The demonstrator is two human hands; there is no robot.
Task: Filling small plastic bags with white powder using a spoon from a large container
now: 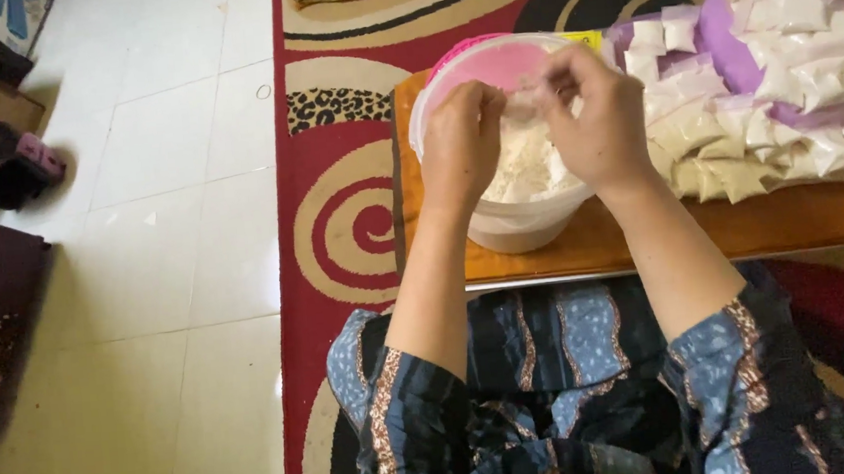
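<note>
Both hands over a tub of white powder, pinching a small clear bag.

Left hand (462,144) and right hand (598,118) are closed, fingertips gripping a small plastic bag (529,98) between them, above the white tub (511,222) of flour-like powder (529,163). Tub sits on a low wooden board (802,219); pile of filled packets (773,99) at its 3 o'clock. Patterned rug (346,223) at its 9 o'clock.

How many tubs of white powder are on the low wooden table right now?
1: the round white plastic tub of powder, under both hands, left of the piled small powder-filled bags. The pile may hide others.
</note>
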